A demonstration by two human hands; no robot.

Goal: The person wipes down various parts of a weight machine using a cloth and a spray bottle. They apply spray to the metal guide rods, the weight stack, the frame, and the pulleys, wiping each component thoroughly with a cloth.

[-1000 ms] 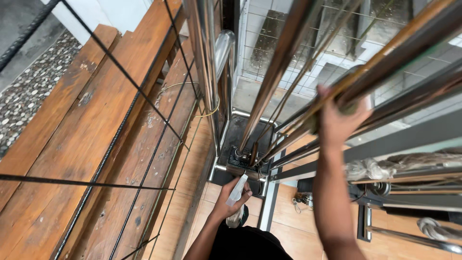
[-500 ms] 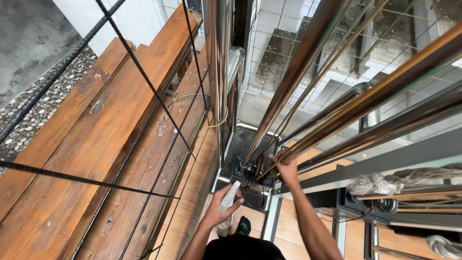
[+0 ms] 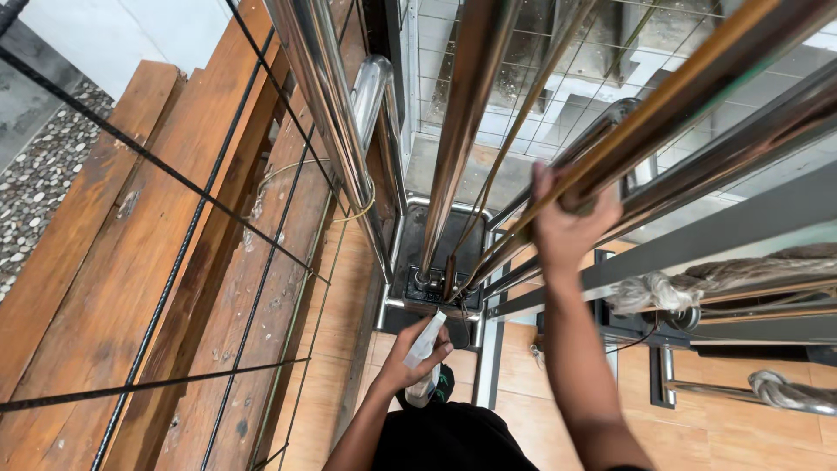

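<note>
My right hand (image 3: 565, 228) is wrapped around a slanted shiny metal rail (image 3: 663, 118) at the centre right, arm stretched out from the bottom edge. Lower down, my left hand (image 3: 403, 365) holds a small white spray bottle (image 3: 425, 340), nozzle pointing up toward the base of the rails. Several polished steel tubes (image 3: 466, 113) rise from a dark base plate (image 3: 436, 283) just beyond the bottle. My dark clothing (image 3: 449, 440) fills the bottom centre.
Brown wooden planks (image 3: 131, 253) slope along the left, crossed by thin black rebar (image 3: 174, 262). A pebble floor (image 3: 39, 183) lies at the far left. On the right, a grey beam (image 3: 741, 240) carries rope bundles (image 3: 697, 283). Wire mesh and tiles (image 3: 514, 96) show behind.
My right hand slid down the rail to near its base, then came back up to the middle of it. My left hand has kept the spray bottle in about the same place.
</note>
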